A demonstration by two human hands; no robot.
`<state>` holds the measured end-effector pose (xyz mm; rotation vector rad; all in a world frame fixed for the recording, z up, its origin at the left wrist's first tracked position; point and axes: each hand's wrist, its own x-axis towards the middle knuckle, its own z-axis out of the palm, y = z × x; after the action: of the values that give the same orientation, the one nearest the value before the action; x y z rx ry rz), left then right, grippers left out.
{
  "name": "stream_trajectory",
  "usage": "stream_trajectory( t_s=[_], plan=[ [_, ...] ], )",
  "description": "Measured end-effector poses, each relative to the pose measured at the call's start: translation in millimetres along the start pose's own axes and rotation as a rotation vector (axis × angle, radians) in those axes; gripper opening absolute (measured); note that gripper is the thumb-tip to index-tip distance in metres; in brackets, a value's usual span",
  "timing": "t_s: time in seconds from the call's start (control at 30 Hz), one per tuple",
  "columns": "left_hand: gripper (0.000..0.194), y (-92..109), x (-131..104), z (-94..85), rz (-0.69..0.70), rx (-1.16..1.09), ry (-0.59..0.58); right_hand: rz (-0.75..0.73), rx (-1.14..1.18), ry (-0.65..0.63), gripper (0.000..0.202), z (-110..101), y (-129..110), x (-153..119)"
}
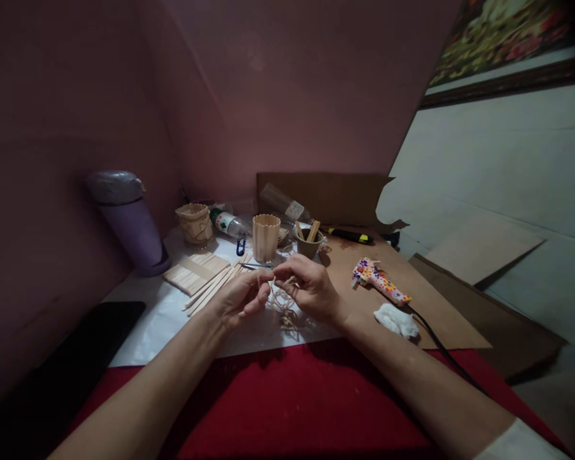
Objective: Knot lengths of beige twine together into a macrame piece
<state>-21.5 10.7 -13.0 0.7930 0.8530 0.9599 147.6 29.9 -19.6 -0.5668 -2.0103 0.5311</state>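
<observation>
Both hands meet over the white paper, fingertips nearly touching. My left hand (244, 295) pinches a strand of brown twine (287, 313), and my right hand (311, 287) grips the same twine close by. Loose tangled loops of it hang below the fingers to the paper. Just behind the hands stands a cup made of upright wooden craft sticks (266, 237). Scissors (256, 266) lie partly hidden behind my left hand. Loose craft sticks (213, 287) fan out to its left, beside a banded bundle of craft sticks (196, 271).
A flower-patterned glue gun (381, 281) with a black cord and a white wad (397, 321) lie on brown cardboard at right. Behind are a twine-trimmed stick cup (194, 223), plastic bottles (230, 223), a small pot (308, 243) and a utility knife (349, 236). A purple tumbler (131, 223) stands left.
</observation>
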Motion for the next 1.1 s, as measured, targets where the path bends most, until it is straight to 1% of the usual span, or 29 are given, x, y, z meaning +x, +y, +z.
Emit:
stream_trajectory(
  t_s=[0.07,0.1,0.17,0.2,0.27,0.33,0.37,0.43,0.47,0.5,0.57,0.6,0.63,0.67,0.7,0.73,0.77,0.8,0.83,0.9,0.97,1.0,1.03,1.1],
  plan=[
    [0.017,-0.5,-1.4,1.5,-0.002,0.034,-0.019,0.012,-0.018,0.022,0.01,1.4,-0.2,-0.5],
    [0.017,-0.8,-2.5,2.5,0.004,0.056,-0.027,0.043,-0.004,0.044,0.01,2.4,-0.3,-0.2],
    [0.018,-1.6,-5.0,5.3,0.036,0.13,-0.028,0.159,0.109,0.113,0.011,4.1,0.0,1.5],
    [0.02,-2.3,-6.3,7.1,0.06,0.193,-0.014,0.243,0.216,0.156,0.014,4.5,0.3,2.9],
    [0.025,-4.6,-8.2,11.0,0.095,0.389,0.026,0.442,0.505,0.246,0.02,3.6,1.7,6.5],
    [0.026,-7.7,-8.7,14.0,0.106,0.642,0.044,0.627,0.787,0.327,0.025,0.8,4.0,9.7],
    [0.024,-9.2,-8.4,14.6,0.119,0.767,0.04,0.701,0.879,0.341,0.028,-0.8,5.2,10.7],
    [0.019,-11.1,-6.9,13.4,0.199,1.007,0.037,0.812,0.955,0.315,0.033,-3.2,7.6,11.4],
    [0.018,-11.3,-6.0,11.7,0.265,1.126,0.063,0.842,0.952,0.3,0.034,-3.6,8.6,11.2],
    [0.016,-10.8,-5.3,9.5,0.338,1.237,0.125,0.855,0.93,0.291,0.035,-3.5,9.3,10.7],
    [0.017,-8.8,-4.4,5.0,0.485,1.397,0.327,0.832,0.85,0.305,0.036,-1.9,10.0,9.6],
    [0.018,-7.7,-4.4,3.5,0.563,1.417,0.429,0.805,0.798,0.314,0.036,-0.6,9.9,9.2],
    [0.018,-7.0,-4.7,2.9,0.645,1.388,0.506,0.776,0.746,0.315,0.035,0.8,9.5,8.8],
    [0.017,-6.7,-5.1,3.4,0.71,1.312,0.536,0.75,0.701,0.3,0.034,2.3,8.9,8.6],
    [0.014,-7.0,-5.5,5.1,0.742,1.203,0.51,0.73,0.666,0.275,0.034,3.8,7.9,8.4],
    [0.011,-7.8,-6.0,7.6,0.738,1.074,0.44,0.713,0.641,0.243,0.033,5.2,6.8,8.2],
    [0.01,-9.2,-6.3,10.8,0.68,0.939,0.346,0.698,0.626,0.213,0.032,6.5,5.7,7.9],
    [0.012,-11.0,-6.3,14.3,0.594,0.817,0.247,0.686,0.618,0.19,0.032,7.7,4.6,7.6],
    [0.015,-12.9,-6.2,17.6,0.525,0.732,0.179,0.676,0.614,0.174,0.032,8.6,3.8,7.2],
    [0.02,-16.7,-5.0,22.3,0.408,0.631,0.127,0.673,0.622,0.164,0.032,9.5,3.0,6.4],
    [0.018,-19.3,-3.4,23.4,0.334,0.605,0.13,0.694,0.673,0.159,0.031,8.6,2.6,6.3],
    [0.015,-19.9,-2.7,22.7,0.321,0.621,0.125,0.714,0.719,0.161,0.031,7.6,2.3,6.7],
    [0.012,-20.0,-2.2,21.3,0.333,0.664,0.118,0.736,0.776,0.17,0.03,6.2,1.7,7.3],
    [0.016,-19.2,-1.9,17.4,0.43,0.845,0.136,0.786,0.896,0.198,0.028,3.1,-0.4,9.1]
  ],
)
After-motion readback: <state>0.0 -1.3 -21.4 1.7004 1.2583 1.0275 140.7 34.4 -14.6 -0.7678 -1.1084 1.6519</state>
